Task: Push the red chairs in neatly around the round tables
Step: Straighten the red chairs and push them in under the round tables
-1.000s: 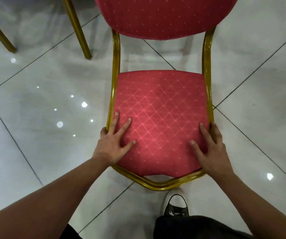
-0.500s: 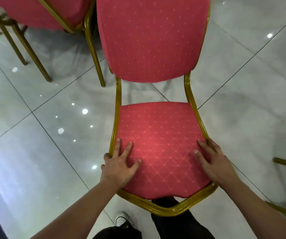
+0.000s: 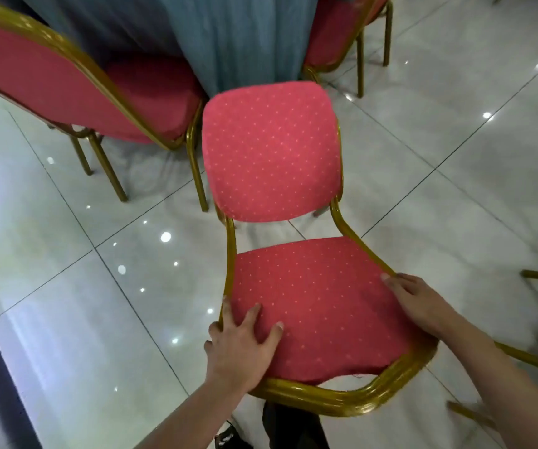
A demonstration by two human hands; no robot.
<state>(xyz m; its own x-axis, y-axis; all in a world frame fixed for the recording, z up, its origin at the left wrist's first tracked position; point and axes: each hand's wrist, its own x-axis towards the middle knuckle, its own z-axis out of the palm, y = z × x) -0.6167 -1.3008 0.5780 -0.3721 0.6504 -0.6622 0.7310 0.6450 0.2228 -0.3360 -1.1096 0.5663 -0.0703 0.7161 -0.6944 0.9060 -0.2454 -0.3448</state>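
Glossy tiled floor, blue tablecloth hanging at top centre. Two red chairs, left chair and right chair, look already tucked against the cloth. Middle chair not in yet: backrest faces the table, just short of the cloth, in the gap between them. Probably needs turning before it seats neatly. Left hand spread flat on the seat's front-left corner, some fingers over the frame edge. Right hand lies over the seat's right edge, fingers mostly straight; wrap underneath not visible.
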